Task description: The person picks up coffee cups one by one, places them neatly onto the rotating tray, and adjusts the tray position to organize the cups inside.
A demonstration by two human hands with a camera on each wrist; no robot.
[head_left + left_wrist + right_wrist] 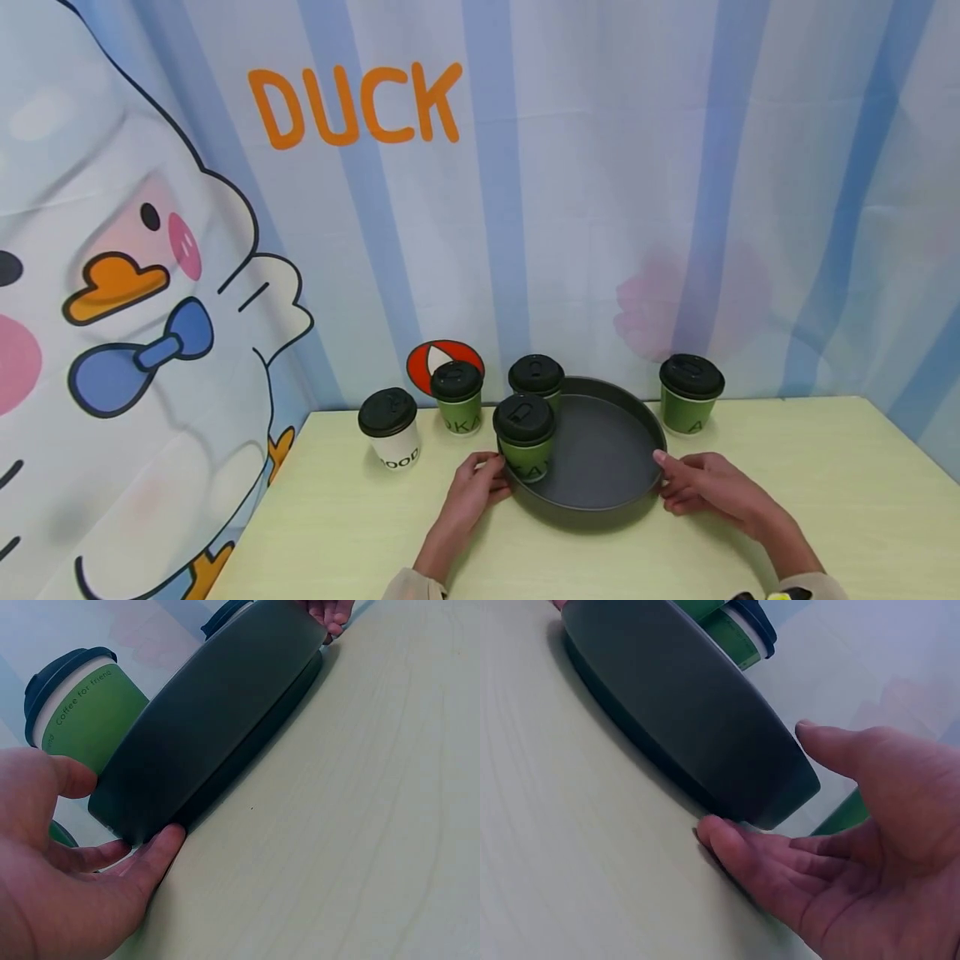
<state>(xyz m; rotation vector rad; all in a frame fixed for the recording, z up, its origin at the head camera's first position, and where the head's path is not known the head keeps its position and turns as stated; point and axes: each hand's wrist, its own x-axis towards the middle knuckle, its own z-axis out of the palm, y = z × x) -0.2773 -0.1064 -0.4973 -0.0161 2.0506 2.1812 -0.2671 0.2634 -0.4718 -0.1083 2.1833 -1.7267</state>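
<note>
A round grey baking pan (603, 454) sits at the lower middle of the head view, a green lidded paper cup (527, 458) standing in its left side. The left hand (472, 490) and right hand (712, 490) grip opposite sides, thumbs by the rim, fingers curled beneath. The step looks like a two-handed lift off the surface (337, 533); the next move probably calls for matched hands, keeping the pan level.

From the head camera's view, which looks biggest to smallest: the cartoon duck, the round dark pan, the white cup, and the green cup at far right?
1. Cartoon duck
2. Round dark pan
3. White cup and far-right green cup: too alike to rank.
</note>
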